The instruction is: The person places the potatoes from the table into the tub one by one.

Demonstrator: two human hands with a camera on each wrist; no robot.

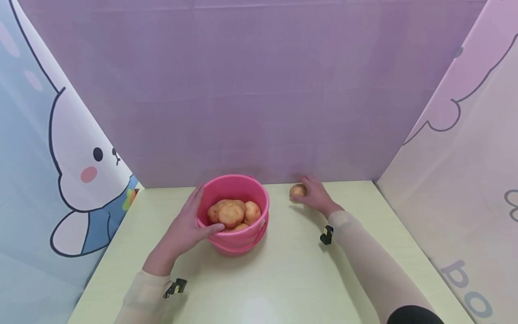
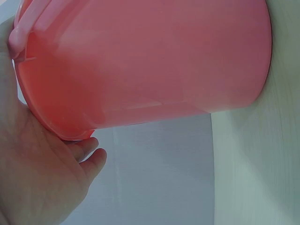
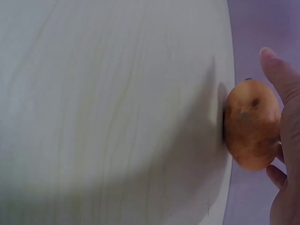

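Note:
A pink bucket (image 1: 259, 231) stands on the table, holding several potatoes (image 1: 232, 213). My left hand (image 1: 184, 231) holds the bucket at its left side, the thumb over the near rim and the fingers along the outside. In the left wrist view, fingertips (image 2: 96, 159) show beyond the rim, below the bucket's wall (image 2: 164, 61). Right of the bucket, by the back edge of the table, my right hand (image 1: 317, 198) grips a single potato (image 1: 297, 191). The right wrist view shows this potato (image 3: 252, 124) low at the tabletop, with digits on both sides of it.
The pale table (image 1: 291, 279) ends at a purple cloth wall (image 1: 259, 99) behind the bucket. Printed panels flank it, with a cartoon rabbit (image 1: 89, 180) on the left and a pale panel (image 1: 457, 189) on the right. The bucket's handle (image 1: 261, 234) hangs down its right side.

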